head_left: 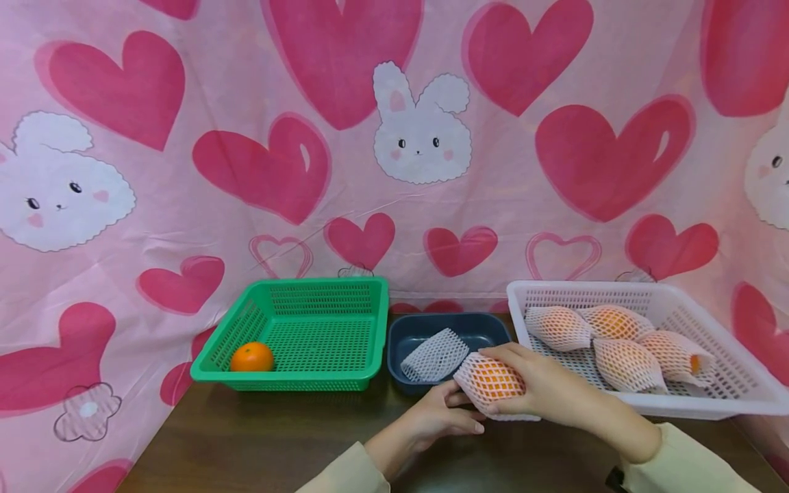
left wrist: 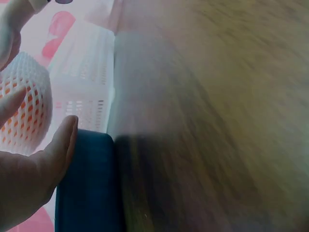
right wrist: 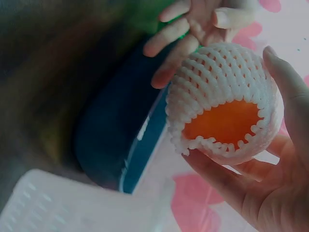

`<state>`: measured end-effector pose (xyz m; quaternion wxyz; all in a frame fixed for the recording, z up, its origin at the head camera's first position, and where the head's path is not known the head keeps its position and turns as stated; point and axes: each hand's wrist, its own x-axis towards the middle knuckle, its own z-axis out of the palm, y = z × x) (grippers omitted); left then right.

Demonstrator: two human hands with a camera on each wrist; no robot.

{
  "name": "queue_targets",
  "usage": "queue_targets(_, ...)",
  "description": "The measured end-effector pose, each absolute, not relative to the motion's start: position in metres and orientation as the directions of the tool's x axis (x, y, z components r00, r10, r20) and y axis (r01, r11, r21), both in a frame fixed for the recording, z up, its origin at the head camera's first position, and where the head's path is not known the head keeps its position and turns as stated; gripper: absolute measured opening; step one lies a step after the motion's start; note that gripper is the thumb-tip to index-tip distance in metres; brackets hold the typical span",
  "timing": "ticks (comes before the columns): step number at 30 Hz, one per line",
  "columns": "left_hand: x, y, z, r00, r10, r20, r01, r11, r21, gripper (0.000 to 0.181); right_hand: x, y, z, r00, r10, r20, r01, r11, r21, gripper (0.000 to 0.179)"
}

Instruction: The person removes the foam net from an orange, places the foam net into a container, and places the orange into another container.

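Observation:
My right hand (head_left: 548,387) grips an orange in a white foam net (head_left: 491,381) above the table, in front of the dark blue tray. The right wrist view shows bare orange peel through the open end of the net (right wrist: 219,72), with that hand's thumb and fingers (right wrist: 289,79) around it. Close by on the left is my left hand (head_left: 434,418), its fingers relaxed and spread at the fruit's left side. In the left wrist view, a gap shows between its thumb and fingers; whether they touch the net is unclear.
A loose foam net (head_left: 435,356) lies in the dark blue tray (head_left: 403,329). Left of it, a green basket (head_left: 320,376) holds one bare orange (head_left: 252,357). The white basket (head_left: 709,407) at right holds several netted oranges (head_left: 629,363). A printed cloth hangs behind the brown table (head_left: 259,438).

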<state>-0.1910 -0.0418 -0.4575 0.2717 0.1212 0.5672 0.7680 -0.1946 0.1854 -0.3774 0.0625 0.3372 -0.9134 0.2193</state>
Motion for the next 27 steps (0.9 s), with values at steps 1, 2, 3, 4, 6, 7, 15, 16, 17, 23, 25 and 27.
queue_targets(1, -0.190, -0.044, -0.459, -0.820, 0.559, -0.124, -0.282, -0.207, 0.937, 0.067, -0.194, 0.184, -0.380, -0.767, -0.588, 0.257, -0.640, 0.675, -0.367, 0.076)
queue_targets(2, -0.190, -0.046, -0.459, -0.818, 0.560, -0.130, -0.286, -0.201, 0.937, 0.067, -0.193, 0.183, -0.382, -0.768, -0.588, 0.252, -0.638, 0.672, -0.377, 0.076)
queue_targets(3, -0.189, -0.049, -0.460, -0.816, 0.563, -0.135, -0.289, -0.194, 0.937, 0.067, -0.192, 0.182, -0.384, -0.768, -0.590, 0.250, -0.638, 0.668, -0.382, 0.076)
queue_targets(4, -0.189, -0.051, -0.461, -0.812, 0.566, -0.141, -0.293, -0.187, 0.938, 0.067, -0.192, 0.180, -0.386, -0.766, -0.594, 0.248, -0.640, 0.663, -0.388, 0.075)
queue_targets(6, -0.188, -0.055, -0.462, -0.804, 0.573, -0.155, -0.299, -0.165, 0.940, 0.065, -0.191, 0.178, -0.390, -0.759, -0.602, 0.249, -0.646, 0.649, -0.403, 0.074)
queue_targets(7, -0.188, -0.057, -0.463, -0.799, 0.580, -0.160, -0.301, -0.154, 0.941, 0.064, -0.190, 0.177, -0.392, -0.755, -0.607, 0.248, -0.649, 0.640, -0.411, 0.074)
queue_targets(15, -0.183, -0.070, -0.468, -0.734, 0.655, -0.183, -0.313, -0.086, 0.946, 0.061, -0.184, 0.169, -0.412, -0.738, -0.624, 0.259, -0.658, 0.578, -0.483, 0.071)
queue_targets(16, -0.182, -0.071, -0.469, -0.725, 0.664, -0.182, -0.315, -0.084, 0.946, 0.061, -0.184, 0.168, -0.415, -0.739, -0.620, 0.263, -0.657, 0.577, -0.485, 0.071)
queue_targets(17, -0.182, -0.072, -0.469, -0.717, 0.673, -0.180, -0.316, -0.084, 0.945, 0.061, -0.183, 0.166, -0.418, -0.743, -0.615, 0.264, -0.653, 0.579, -0.488, 0.071)
queue_targets(23, -0.182, -0.079, -0.471, -0.731, 0.657, -0.187, -0.316, -0.082, 0.945, 0.055, -0.181, 0.157, -0.430, -0.760, -0.593, 0.266, -0.629, 0.568, -0.531, 0.073)
queue_targets(25, -0.182, -0.080, -0.472, -0.749, 0.634, -0.194, -0.312, -0.080, 0.947, 0.052, -0.181, 0.155, -0.434, -0.759, -0.593, 0.269, -0.628, 0.555, -0.546, 0.074)
queue_targets(27, -0.182, -0.082, -0.473, -0.760, 0.620, -0.197, -0.308, -0.077, 0.948, 0.049, -0.181, 0.153, -0.438, -0.755, -0.595, 0.274, -0.630, 0.547, -0.551, 0.072)
